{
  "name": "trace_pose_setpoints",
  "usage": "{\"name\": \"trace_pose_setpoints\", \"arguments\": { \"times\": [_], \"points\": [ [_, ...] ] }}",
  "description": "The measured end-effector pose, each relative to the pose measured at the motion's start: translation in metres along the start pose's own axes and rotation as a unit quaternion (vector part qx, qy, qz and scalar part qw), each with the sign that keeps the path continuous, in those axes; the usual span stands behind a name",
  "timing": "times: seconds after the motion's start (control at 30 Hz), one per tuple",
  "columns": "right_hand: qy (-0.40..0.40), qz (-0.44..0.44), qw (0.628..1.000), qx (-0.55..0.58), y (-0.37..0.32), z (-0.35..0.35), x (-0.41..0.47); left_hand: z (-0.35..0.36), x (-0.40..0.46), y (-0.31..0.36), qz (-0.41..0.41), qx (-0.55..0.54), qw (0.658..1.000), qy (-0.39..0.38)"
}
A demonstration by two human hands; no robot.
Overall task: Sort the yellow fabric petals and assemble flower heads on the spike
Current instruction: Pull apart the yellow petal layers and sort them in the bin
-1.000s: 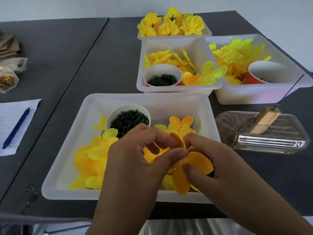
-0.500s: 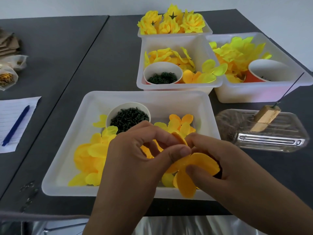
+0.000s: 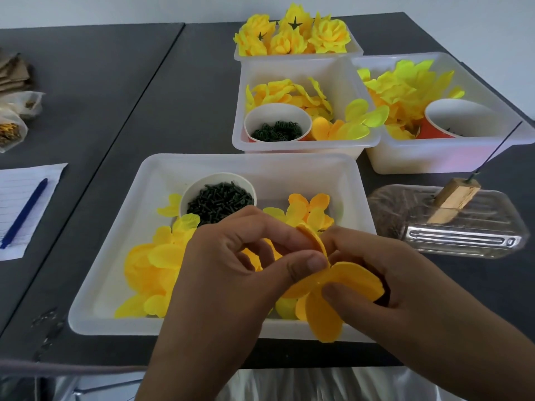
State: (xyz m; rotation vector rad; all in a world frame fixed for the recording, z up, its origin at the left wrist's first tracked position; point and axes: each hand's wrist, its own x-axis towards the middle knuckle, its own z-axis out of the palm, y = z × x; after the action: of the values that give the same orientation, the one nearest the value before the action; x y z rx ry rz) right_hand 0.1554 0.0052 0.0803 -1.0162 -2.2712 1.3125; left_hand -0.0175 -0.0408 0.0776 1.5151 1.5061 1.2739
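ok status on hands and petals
Left hand and right hand both pinching orange petal stack. Held over near tray. Spike bare, path unobstructed.

An orange-yellow fabric petal piece (image 3: 324, 314), several rounded lobes joined at one centre, is held over the near edge of the near white tray (image 3: 101, 319). More loose petals (image 3: 150, 270), pale and deeper yellow, lie heaped in that tray's left half. Right of the tray, the thin spike (image 3: 498, 149) leans up from a wooden block (image 3: 451, 202), seemingly bare.
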Motion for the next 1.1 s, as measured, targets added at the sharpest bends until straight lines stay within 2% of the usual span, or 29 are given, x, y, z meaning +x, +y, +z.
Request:
{"name": "trace_pose_setpoints", "arguments": {
  "times": [0.37, 0.57, 0.8, 1.1],
  "points": [
    [0.001, 0.007, 1.000, 0.013, 0.000, -0.001, -0.002, 0.003, -0.001, -0.001, 0.007, 0.025, 1.000, 0.016],
    [-0.008, 0.006, 0.999, 0.032, 0.000, -0.001, -0.004, 0.003, -0.001, -0.001, 0.037, 0.049, 0.998, 0.022],
    [-0.007, 0.001, 0.998, 0.056, -0.001, -0.001, -0.009, 0.006, -0.005, -0.003, 0.030, 0.012, 0.999, 0.018],
    [0.013, -0.013, 1.000, 0.022, -0.002, 0.003, -0.022, 0.010, -0.017, 0.001, 0.023, -0.019, 0.999, 0.012]
  ]
}}
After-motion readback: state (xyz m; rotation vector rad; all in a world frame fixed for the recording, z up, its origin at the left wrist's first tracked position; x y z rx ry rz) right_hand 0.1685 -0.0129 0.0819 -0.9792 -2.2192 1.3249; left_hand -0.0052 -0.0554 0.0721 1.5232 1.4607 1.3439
